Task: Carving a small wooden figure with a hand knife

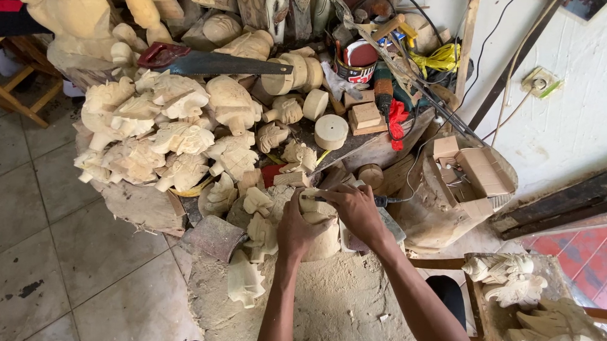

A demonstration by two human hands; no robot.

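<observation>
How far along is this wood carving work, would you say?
Done, it seems: a big pile of carved pale figures lies on the bench. In hand: the left hand steadies a pale wood block, while the right hand works a thin tool on its top. Left: that block looks roughly shaped only, and plain round blanks sit uncarved behind.

I judge this a woodcarving workshop. Pale unfinished carvings (170,129) lie heaped on a sawdust-covered surface (338,307), with a handsaw (215,61), turned wooden discs (330,131) and tangled power cords (445,108) crowded beside them.
</observation>
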